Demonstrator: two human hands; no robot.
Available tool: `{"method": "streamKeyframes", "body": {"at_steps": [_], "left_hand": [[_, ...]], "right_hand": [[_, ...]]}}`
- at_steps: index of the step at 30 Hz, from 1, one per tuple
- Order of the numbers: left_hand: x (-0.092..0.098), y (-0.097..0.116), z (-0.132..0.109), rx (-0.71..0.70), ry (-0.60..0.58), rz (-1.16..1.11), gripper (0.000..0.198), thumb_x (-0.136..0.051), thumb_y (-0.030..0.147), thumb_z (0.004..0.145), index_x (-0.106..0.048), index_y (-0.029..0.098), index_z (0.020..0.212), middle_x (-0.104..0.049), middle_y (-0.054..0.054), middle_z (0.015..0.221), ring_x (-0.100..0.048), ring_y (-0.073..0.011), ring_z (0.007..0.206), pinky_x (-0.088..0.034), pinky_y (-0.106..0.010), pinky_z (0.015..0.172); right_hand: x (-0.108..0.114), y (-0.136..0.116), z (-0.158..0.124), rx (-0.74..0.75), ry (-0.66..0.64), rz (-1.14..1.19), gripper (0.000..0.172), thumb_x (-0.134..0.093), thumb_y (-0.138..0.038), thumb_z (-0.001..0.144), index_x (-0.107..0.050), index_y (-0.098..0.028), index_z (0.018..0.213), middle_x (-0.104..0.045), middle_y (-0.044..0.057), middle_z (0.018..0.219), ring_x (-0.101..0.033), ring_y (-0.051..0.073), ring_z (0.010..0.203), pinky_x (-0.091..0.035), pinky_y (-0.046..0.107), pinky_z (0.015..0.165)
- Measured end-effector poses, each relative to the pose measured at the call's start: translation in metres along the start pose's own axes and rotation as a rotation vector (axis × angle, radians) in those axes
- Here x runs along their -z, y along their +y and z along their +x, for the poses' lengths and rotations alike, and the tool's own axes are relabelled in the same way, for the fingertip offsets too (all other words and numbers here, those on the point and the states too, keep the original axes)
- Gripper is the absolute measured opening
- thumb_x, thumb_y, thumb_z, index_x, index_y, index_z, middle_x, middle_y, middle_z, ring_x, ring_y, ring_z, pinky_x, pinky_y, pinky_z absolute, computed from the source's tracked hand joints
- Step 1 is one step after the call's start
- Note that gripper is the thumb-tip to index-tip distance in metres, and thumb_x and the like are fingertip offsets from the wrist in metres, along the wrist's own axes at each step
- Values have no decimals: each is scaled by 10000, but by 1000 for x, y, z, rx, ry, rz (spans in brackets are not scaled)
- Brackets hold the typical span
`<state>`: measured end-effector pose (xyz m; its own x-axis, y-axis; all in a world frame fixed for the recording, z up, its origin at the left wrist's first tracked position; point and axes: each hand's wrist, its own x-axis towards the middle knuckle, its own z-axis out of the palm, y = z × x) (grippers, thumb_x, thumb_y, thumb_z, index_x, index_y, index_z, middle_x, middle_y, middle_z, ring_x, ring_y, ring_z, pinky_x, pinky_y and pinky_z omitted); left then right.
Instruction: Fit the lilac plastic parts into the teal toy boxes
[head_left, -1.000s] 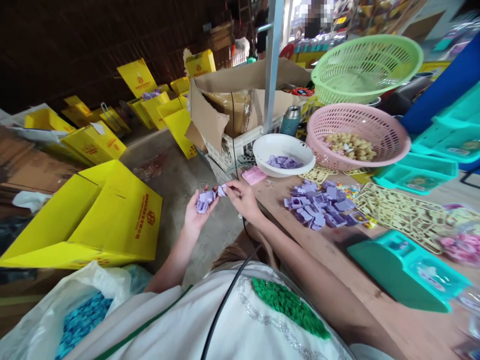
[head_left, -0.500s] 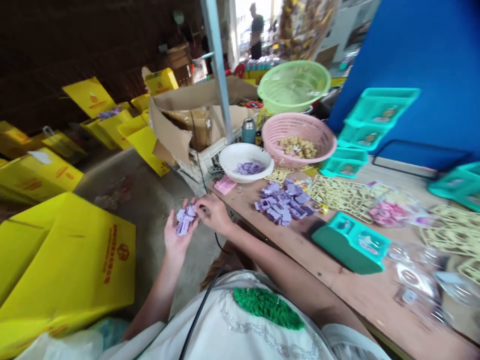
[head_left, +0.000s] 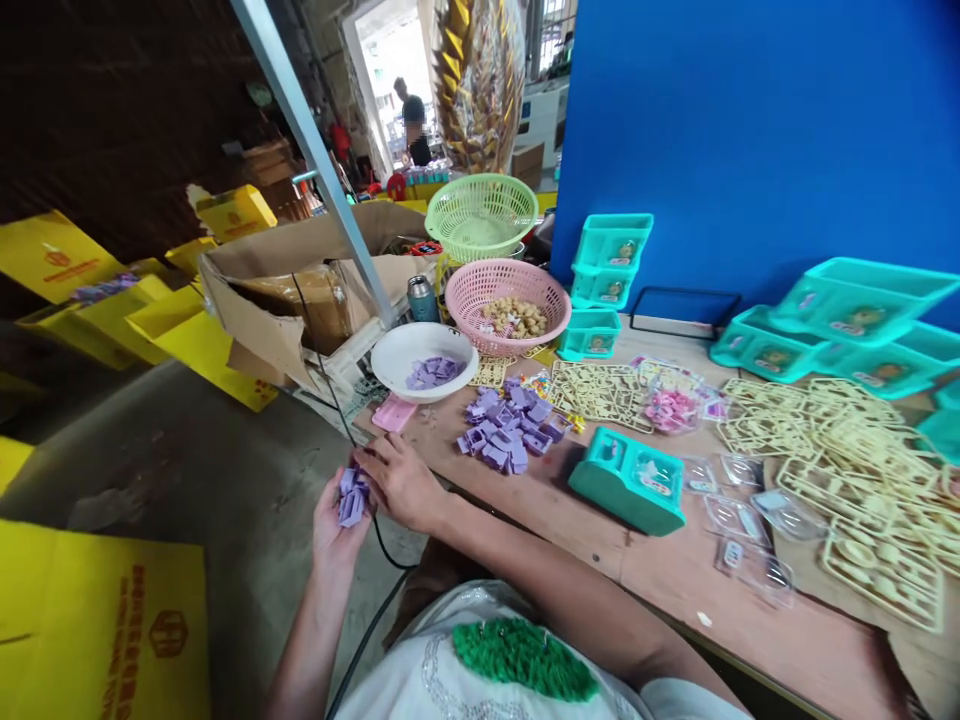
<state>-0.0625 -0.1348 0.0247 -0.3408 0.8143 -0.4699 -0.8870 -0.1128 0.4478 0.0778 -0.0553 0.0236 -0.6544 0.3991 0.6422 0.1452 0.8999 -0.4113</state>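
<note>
A small heap of purple plastic pieces point(head_left: 351, 497) rests in my left hand point(head_left: 335, 535), which is cupped around them with the palm up. Over its right side reaches my right hand point(head_left: 401, 485), fingers bent and closed, the tips touching or close to the pieces. Whatever is between those fingertips is hidden. On the table lies a bigger pile of similar purple parts point(head_left: 506, 425). A white bowl point(head_left: 386, 365) behind it contains more of them. Beside the bowl, a flat pink piece point(head_left: 393, 412) lies at the table edge.
A pink basket point(head_left: 461, 320) of beige parts and a green basket point(head_left: 480, 225) stand behind. Teal boxes point(head_left: 626, 490), cream plastic frames point(head_left: 847, 440) and clear plastic parts point(head_left: 739, 515) cover the right side. A metal post point(head_left: 315, 160), cardboard box point(head_left: 244, 300) and yellow cartons point(head_left: 105, 620) are leftward. A cable point(head_left: 382, 545) hangs near my hands.
The view has swung right. My left fingers have curled up around the purple pieces, and my right hand has come further over them, covering part of the heap.
</note>
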Motion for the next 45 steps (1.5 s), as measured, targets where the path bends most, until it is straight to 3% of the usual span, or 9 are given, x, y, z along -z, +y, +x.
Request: {"method": "streamKeyframes", "body": {"at_steps": [5,9,13,18,26,31,35,41,45], "left_hand": [[-21,8,-10,-4,87,-146,424,-325,246,1117,-736,139,1113,-772,-164,1032,-797,-176,973,-654,-187,695],[-43,4,-12,76,26,-187,422,-319,292,1122,-676,174,1315,-718,-181,1119,-766,-185,1038,-594,-122,590],[-68,-10,-1,225,-33,-171,398,-351,290,1111,-711,173,1232,-702,-176,1079,-755,-175,998,-515,-82,504],[-85,-20,16,331,-72,-56,310,-468,239,1063,-756,159,980,-719,-163,1036,-753,-178,924,-423,-84,429],[-70,-21,42,385,-141,-48,171,-599,190,981,-767,163,995,-731,-149,1072,-742,-193,1008,-417,-78,453],[-68,-23,48,415,-142,-56,199,-579,230,1005,-764,155,992,-726,-164,1088,-737,-195,1043,-452,-77,486],[-68,-22,47,414,-112,-94,239,-549,232,1023,-770,150,985,-725,-164,1068,-734,-194,1039,-447,-81,478],[-66,-29,48,426,-108,-98,253,-538,226,1031,-774,139,1003,-728,-167,1059,-737,-180,981,-459,-95,489],[-71,-33,47,441,-73,-110,309,-491,246,1057,-765,123,988,-719,-176,1030,-735,-165,920,-463,-93,482]], "right_hand": [[95,33,19,-163,93,-52,342,-500,-197,1067,-642,-109,1366,-684,168,1201,-647,248,1083,-547,364,955],[143,89,71,-372,-310,-411,376,-423,-12,994,-721,-64,1218,-729,188,1168,-689,248,1088,-517,316,943],[115,133,108,-332,-531,-475,290,-547,32,886,-781,-65,1027,-785,193,1095,-720,261,1058,-517,315,962],[78,165,119,-310,-622,-545,307,-512,-9,927,-767,-38,1094,-781,234,1104,-702,312,1136,-498,432,1062],[78,187,130,-353,-654,-442,354,-554,-51,923,-742,-42,1223,-769,223,1224,-729,280,1116,-517,326,987],[64,190,127,-428,-618,-297,300,-650,-5,821,-764,-37,1096,-781,233,1169,-737,293,1109,-527,333,997],[70,198,131,-521,-456,-134,246,-678,-120,869,-702,-63,1108,-770,199,1154,-729,273,1073,-562,364,987],[103,194,137,-561,-279,269,327,-349,-264,1079,-506,-142,1339,-757,74,962,-727,172,787,-642,307,723],[106,180,140,-498,-432,-51,311,-430,-291,1085,-632,-112,1239,-772,108,957,-752,199,860,-640,326,805]]}}
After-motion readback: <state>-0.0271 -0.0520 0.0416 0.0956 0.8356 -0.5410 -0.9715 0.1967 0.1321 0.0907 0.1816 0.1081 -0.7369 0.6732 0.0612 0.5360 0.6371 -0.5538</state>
